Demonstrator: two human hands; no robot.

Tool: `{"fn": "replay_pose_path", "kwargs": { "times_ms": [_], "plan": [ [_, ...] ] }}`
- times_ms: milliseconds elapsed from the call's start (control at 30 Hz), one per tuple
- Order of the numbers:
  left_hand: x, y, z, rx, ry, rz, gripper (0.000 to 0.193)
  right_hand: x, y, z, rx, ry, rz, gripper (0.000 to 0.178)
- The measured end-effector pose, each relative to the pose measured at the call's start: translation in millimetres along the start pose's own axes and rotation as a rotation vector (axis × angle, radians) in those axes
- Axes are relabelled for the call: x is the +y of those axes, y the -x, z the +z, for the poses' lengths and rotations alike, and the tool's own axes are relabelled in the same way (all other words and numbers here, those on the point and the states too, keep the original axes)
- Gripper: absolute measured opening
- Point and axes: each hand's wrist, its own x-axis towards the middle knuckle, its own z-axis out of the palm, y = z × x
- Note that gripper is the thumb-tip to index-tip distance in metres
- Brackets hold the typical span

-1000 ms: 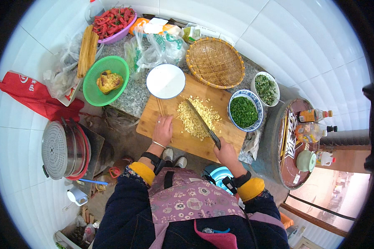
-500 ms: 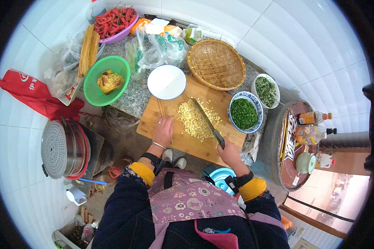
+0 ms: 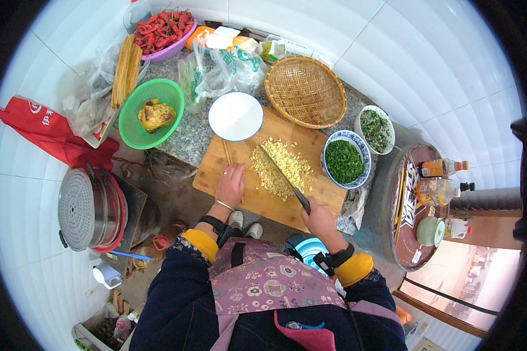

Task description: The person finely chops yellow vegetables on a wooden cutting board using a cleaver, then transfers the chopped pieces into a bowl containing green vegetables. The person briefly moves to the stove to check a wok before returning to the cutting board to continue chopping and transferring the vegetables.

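The knife point(image 3: 286, 179) lay across the heap of chopped yellow bits point(image 3: 280, 169), blade slanting up and away from the person, its tip near the far left edge of the heap. That heap sat in the middle of the wooden cutting board point(image 3: 257, 202), which rested on the grey stone counter point(image 3: 187, 137). The right hand point(image 3: 318, 218) was clamped around the knife's dark handle at the board's near edge. The left hand point(image 3: 231, 184) pressed flat on the board, fingers spread, just left of the heap and not touching it.

Against half a second before, the blade had swung: then it ran down the right flank of the heap, now it cut across the middle of it. A second back it lay on the right side too. The left hand had barely moved, and the heap looked much the same in spread.

Beyond the board, a white bowl point(image 3: 235, 116) touched its far corner. To the right a blue-rimmed bowl of chopped greens point(image 3: 345, 159) sat just beside the board, with a smaller white bowl of mixed greens point(image 3: 375, 128) behind it. A round woven basket point(image 3: 305, 91) stood at the back. On the left a green colander point(image 3: 143, 126) held a yellow lump, with a purple bowl of red chillies point(image 3: 163, 30) further back and clear plastic bags point(image 3: 228, 70) between. Down on the floor at left sat a metal steamer pot point(image 3: 86, 209).
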Motion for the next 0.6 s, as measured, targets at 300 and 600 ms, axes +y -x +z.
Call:
{"fn": "replay_pose_path", "kwargs": {
  "times_ms": [300, 600],
  "plan": [
    [-0.3, -2.0, 1.1, 0.012, -0.02, -0.001, 0.032, 8.5, -12.2, -4.8, -0.009, -0.028, 0.02, 0.026],
    [-0.5, 0.0, 0.2, 0.0, 0.023, -0.017, 0.029, 6.5, -7.6, 1.2, 0.03, 0.03, 0.004, 0.029]
  ]
}}
